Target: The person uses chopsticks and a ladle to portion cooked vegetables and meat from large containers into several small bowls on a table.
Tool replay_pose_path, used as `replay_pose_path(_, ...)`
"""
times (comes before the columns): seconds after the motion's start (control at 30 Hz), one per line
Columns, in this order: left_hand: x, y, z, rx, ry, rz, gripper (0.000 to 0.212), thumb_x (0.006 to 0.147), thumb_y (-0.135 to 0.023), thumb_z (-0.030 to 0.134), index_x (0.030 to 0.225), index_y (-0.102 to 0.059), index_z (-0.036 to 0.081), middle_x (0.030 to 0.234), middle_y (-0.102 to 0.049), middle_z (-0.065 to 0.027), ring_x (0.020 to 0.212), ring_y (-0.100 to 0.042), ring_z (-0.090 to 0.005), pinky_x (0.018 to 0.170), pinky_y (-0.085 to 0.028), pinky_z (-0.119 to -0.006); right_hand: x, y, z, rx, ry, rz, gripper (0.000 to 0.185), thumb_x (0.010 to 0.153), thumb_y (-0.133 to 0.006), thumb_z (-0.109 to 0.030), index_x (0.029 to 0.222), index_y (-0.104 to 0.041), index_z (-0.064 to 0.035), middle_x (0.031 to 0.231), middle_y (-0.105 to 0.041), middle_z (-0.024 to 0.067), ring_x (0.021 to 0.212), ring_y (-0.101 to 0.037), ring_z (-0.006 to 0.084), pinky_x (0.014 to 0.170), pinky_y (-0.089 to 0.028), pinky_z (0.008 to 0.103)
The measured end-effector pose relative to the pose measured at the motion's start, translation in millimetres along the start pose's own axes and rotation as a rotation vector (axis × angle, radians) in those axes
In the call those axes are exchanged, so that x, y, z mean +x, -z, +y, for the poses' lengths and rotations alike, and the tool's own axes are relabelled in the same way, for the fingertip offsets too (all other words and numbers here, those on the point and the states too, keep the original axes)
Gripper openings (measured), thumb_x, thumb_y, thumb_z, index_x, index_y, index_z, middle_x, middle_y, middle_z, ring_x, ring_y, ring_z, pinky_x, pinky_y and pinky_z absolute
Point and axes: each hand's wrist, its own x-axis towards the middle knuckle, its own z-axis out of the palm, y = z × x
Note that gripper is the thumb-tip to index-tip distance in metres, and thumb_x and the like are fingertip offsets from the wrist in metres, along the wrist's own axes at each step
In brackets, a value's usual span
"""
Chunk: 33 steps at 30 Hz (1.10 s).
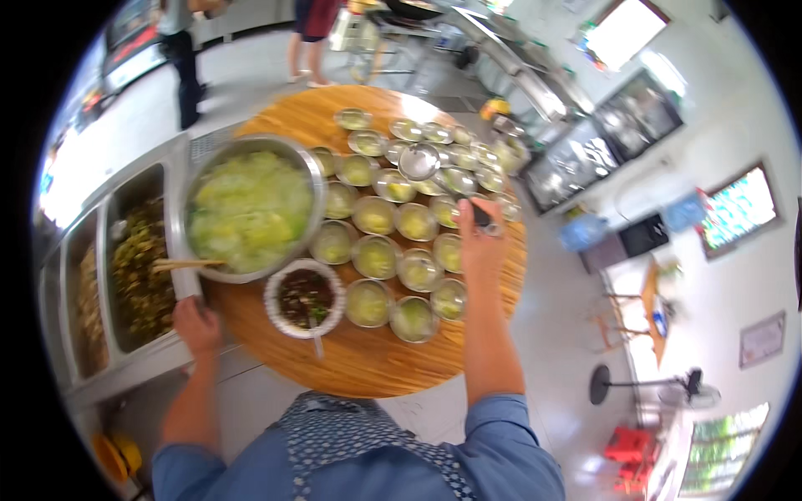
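Observation:
My right hand [484,247] grips the dark handle of a metal ladle [419,161]. The ladle's round bowl hangs above many small steel bowls on a round wooden table [369,369]. A near steel bowl [376,257] holds pale green food, as do several around it. To the left, a large steel basin [319,188] is filled with chopped light green vegetable [250,206], slightly blurred. My left hand [197,325] is at the edge of the steel serving counter [182,250]; its fingers are partly hidden. Between the hands stands a white bowl [269,307] of dark sauce with a spoon [318,344].
Chopsticks [188,264] lie across the counter edge by the basin. Food pans [141,275] are set into the counter at left. Two people [182,69] stand beyond the table. A standing fan [651,383] and red stools [630,444] are at right.

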Motion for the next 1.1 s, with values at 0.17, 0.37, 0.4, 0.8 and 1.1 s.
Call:
replay_pose_path(0.17, 23, 17, 29, -0.069, 0.047, -0.073, 0.04, 0.083, -0.063, 0.014, 0.121, -0.056, 0.003, 0.121, -0.056, -0.0178, 0.121, -0.049, -0.0388, 0.104, -0.036, -0.051, -17, -79, -58, 0.403, -0.201, -0.189, 0.018, 0.097, -0.07, -0.017, 0.098, -0.061, -0.0016, 0.081, -0.068, 0.0059, 0.068, -0.069, 0.0125, 0.062, -0.053, 0.0253)
replay_pose_path(0.37, 15, 30, 26, -0.033, 0.096, -0.084, 0.039, 0.086, -0.062, 0.016, 0.123, -0.055, 0.006, 0.126, -0.053, -0.016, 0.124, -0.047, -0.037, 0.106, -0.034, -0.049, -49, -156, -71, 0.129, -0.021, -0.393, 0.02, 0.093, -0.074, -0.02, 0.094, -0.059, -0.0061, 0.07, -0.063, 0.0086, 0.06, -0.063, 0.0167, 0.056, -0.048, 0.0321)
replay_pose_path(0.4, 15, 29, 28, -0.042, 0.108, -0.099, 0.04, 0.087, -0.062, 0.016, 0.124, -0.055, 0.005, 0.127, -0.053, -0.0161, 0.125, -0.047, -0.0371, 0.106, -0.034, -0.049, -53, -162, -71, 0.117, 0.0, -0.405, 0.02, 0.092, -0.074, -0.02, 0.093, -0.059, -0.0068, 0.07, -0.063, 0.0092, 0.059, -0.062, 0.0181, 0.056, -0.047, 0.0327)
replay_pose_path(0.8, 17, 27, 34, -0.043, 0.094, -0.089, 0.04, 0.086, -0.062, 0.016, 0.123, -0.054, 0.003, 0.128, -0.052, -0.016, 0.127, -0.045, -0.0375, 0.107, -0.032, -0.05, -63, -178, -27, 0.27, -0.265, -0.285, 0.018, 0.096, -0.07, -0.017, 0.092, -0.058, -0.0051, 0.067, -0.06, 0.0049, 0.059, -0.062, 0.0131, 0.057, -0.048, 0.0281)
replay_pose_path(1.1, 13, 25, 26, -0.044, 0.086, -0.105, 0.042, 0.086, -0.062, 0.016, 0.126, -0.055, 0.003, 0.131, -0.051, -0.0175, 0.127, -0.045, -0.0385, 0.108, -0.032, -0.051, -73, -145, -23, 0.619, -0.421, -0.176, 0.022, 0.099, -0.068, -0.021, 0.098, -0.058, -0.0011, 0.079, -0.066, 0.0064, 0.069, -0.07, 0.0145, 0.063, -0.057, 0.0261)
